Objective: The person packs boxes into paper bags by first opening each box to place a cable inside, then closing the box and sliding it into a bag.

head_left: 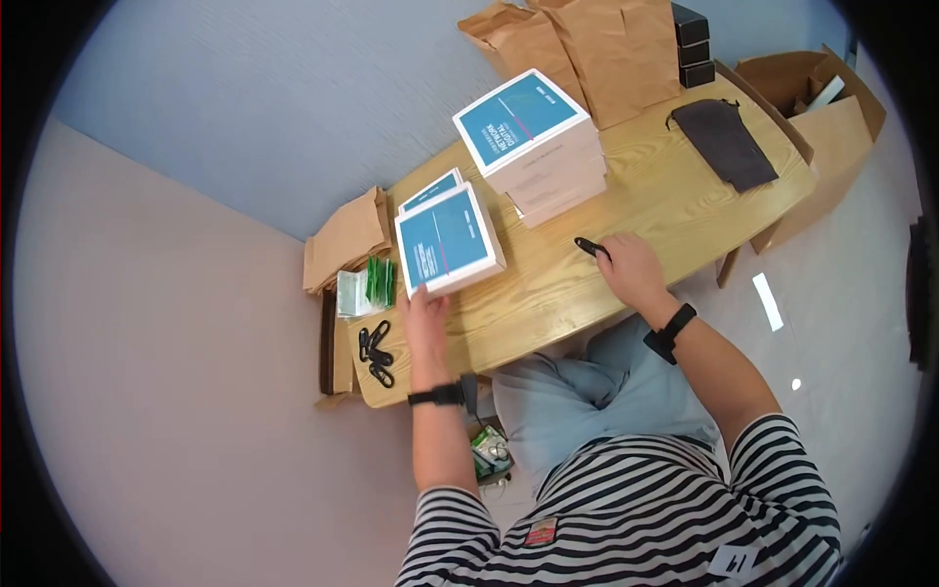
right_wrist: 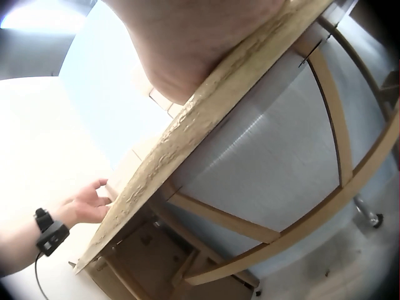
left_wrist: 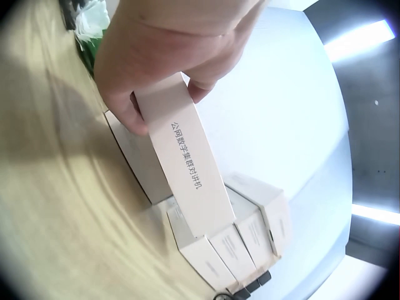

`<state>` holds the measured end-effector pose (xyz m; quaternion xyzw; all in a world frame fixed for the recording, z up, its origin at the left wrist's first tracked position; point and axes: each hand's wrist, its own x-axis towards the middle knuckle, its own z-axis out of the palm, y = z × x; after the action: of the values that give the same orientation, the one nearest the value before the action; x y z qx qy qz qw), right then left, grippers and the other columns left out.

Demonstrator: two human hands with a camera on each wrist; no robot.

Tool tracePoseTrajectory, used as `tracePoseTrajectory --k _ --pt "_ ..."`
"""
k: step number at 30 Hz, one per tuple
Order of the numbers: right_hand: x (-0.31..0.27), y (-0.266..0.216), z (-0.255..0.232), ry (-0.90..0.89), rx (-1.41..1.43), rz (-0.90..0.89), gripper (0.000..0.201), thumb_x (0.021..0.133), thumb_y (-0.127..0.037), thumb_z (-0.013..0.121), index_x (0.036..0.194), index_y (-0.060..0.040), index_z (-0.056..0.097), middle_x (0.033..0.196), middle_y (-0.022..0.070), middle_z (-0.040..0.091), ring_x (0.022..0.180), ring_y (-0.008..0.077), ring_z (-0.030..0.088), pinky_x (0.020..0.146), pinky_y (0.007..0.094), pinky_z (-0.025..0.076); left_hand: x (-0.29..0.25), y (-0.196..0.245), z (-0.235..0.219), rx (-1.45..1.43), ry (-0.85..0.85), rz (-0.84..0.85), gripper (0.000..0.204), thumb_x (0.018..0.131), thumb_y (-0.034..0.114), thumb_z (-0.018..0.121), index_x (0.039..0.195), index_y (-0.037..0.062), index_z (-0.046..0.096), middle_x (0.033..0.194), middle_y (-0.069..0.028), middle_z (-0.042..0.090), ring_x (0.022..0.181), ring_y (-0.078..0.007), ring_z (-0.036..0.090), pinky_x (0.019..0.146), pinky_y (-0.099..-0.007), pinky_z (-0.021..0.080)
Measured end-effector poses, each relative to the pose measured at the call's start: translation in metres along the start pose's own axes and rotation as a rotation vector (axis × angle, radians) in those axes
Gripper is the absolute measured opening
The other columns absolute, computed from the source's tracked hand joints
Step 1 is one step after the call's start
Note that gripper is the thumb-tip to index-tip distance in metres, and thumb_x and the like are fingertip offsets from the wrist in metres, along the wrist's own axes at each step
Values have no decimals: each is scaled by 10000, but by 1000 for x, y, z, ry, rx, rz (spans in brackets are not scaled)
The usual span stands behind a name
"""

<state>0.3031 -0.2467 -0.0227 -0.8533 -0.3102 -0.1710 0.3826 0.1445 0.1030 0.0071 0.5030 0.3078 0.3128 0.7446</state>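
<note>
My left hand [head_left: 425,323] grips the near end of a white box with a blue top [head_left: 447,245]. In the left wrist view, thumb and fingers of the left hand [left_wrist: 175,50] straddle the box's narrow white side [left_wrist: 187,169], which carries dark printed characters. Another blue-topped box [head_left: 430,191] lies partly hidden behind it. Over the table's front half, my right hand [head_left: 634,272] holds a small black object [head_left: 591,247] that sticks out past the fingers. That object is hidden in the right wrist view, where the right hand [right_wrist: 194,44] fills the top.
Blue-topped white boxes [head_left: 528,127] are stacked mid-table, brown paper bags [head_left: 616,59] behind. Several black looped straps [head_left: 377,354] and green packets [head_left: 380,282] lie left. A dark pouch [head_left: 729,142], black boxes [head_left: 694,49] and an open carton [head_left: 831,137] are on the right.
</note>
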Motion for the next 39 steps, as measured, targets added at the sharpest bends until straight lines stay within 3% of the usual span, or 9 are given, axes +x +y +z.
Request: tracePoseTrajectory --k 5,11,12,14,16,18,19,27,39 --pt "-1 6 2 -19 80 106 174 944 -201 608 890 -39 643 852 170 650 843 392 612 751 513 478 -117 -22 -7 -24 47 -8 452 1015 153 631 1412 71 431 1222 -129 618 1072 -250 639 900 -391 547" --pt "-3 0 -5 -65 217 233 250 993 -223 567 895 3 611 854 223 637 851 433 602 734 523 462 -187 -45 3 264 10 -134 454 1023 260 660 1365 18 485 1134 -120 631 994 -207 663 847 -341 558" --pt "-8 0 -4 -50 282 292 261 1002 -225 560 908 14 609 862 231 627 837 435 596 732 515 463 -188 -53 -2 244 20 -142 454 1023 260 660 1365 18 485 1134 -120 631 994 -207 663 847 -341 558" --pt "-22 -5 -9 -53 333 339 272 1010 -228 553 921 24 607 869 240 618 822 436 590 730 507 463 -183 -69 -20 889 9 275 637 941 337 763 1378 -55 515 1214 -182 602 1018 -261 618 908 -424 513" --pt "-48 -19 -18 -8 487 383 287 1042 -250 546 973 9 649 817 117 645 768 235 621 674 382 475 -185 -51 -6 886 74 277 701 892 382 798 1373 -57 540 1266 -226 564 1143 -354 568 978 -486 465" --pt "-68 -36 -27 -70 692 547 283 1055 -251 538 1026 0 664 882 87 670 816 191 633 707 342 493 -185 -34 6 1145 49 607 706 871 395 806 1385 -16 552 1364 -272 510 1257 -428 498 1061 -518 409" --pt "-76 -43 -30 -111 904 732 286 1069 -252 530 1079 -8 679 946 58 695 863 147 645 740 302 512 -183 -28 13 1131 66 588 706 871 395 806 1385 -16 552 1364 -272 510 1257 -428 498 1061 -518 409" --pt "-87 -53 -34 -250 1217 911 304 1079 -230 521 1293 -42 626 1164 43 696 1070 151 657 884 296 521 -161 -31 45 1263 -275 694 874 731 525 866 1394 25 593 1544 -373 360 1399 -527 408 1120 -550 385" --pt "-67 -59 -39 -369 1317 1087 207 1062 -285 537 1152 -124 631 1080 15 694 977 148 643 766 291 477 -158 -26 41 1175 -280 583 965 618 544 915 1384 37 618 1571 -339 351 1344 -488 509 1073 -490 472"
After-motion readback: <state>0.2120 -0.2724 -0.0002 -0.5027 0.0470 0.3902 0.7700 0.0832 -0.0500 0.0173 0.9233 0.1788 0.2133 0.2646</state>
